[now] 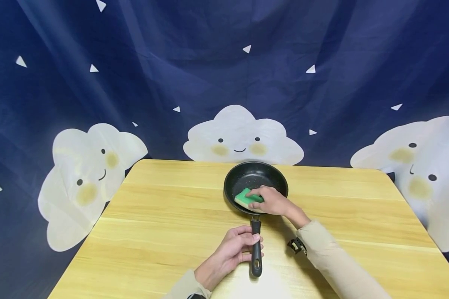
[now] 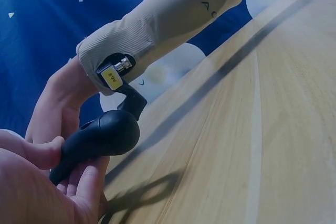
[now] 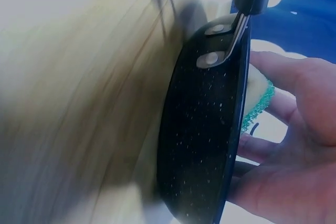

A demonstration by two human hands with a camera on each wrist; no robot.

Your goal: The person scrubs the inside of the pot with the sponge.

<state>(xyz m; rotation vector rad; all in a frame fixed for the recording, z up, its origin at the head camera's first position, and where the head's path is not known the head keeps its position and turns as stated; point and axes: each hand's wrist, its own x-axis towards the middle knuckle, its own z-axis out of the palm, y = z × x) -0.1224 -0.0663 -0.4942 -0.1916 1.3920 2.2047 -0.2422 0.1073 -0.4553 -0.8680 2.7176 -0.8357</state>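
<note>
A black frying pan [image 1: 251,176] with pale specks lies near the far edge of the table, its handle [image 1: 256,263] toward me. My left hand [image 1: 228,251] holds that handle from the left, the thumb on top and fingers beneath. Inside the pan, at its near side, my right hand [image 1: 273,201] grips a green and cream sponge [image 1: 243,197] between thumb and fingers. The left wrist view shows the handle's rounded end [image 2: 113,132] above the tabletop. In the right wrist view the sponge [image 3: 257,95] is partly hidden behind the pan's wall [image 3: 202,124].
The pale wooden table [image 1: 164,232] has rounded far corners. Behind it hangs a dark blue curtain [image 1: 217,62] with smiling clouds and white triangles. A small black device [image 1: 297,246] sits at the right sleeve's cuff.
</note>
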